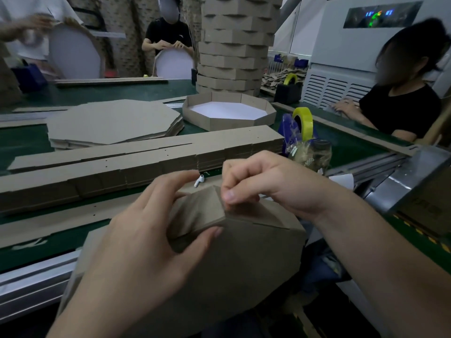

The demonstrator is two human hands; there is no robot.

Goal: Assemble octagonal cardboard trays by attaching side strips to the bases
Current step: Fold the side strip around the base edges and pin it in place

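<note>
A brown octagonal cardboard tray (231, 259) stands tilted against the table edge, its underside toward me. My left hand (146, 237) grips its top corner, thumb on the folded side strip (197, 211). My right hand (263, 184) pinches the strip at that same corner with curled fingers. Stacks of long side strips (136, 164) lie across the green table behind my hands. A pile of flat octagonal bases (114, 120) lies farther back on the left. A finished tray (229, 113) with a white floor sits behind the strips.
A yellow tape roll on a blue dispenser (301, 128) stands right of the strips. A white earbud (199, 180) lies on the table by my hands. A tall column of finished trays (234, 42) rises at the back. Three other people work around the table.
</note>
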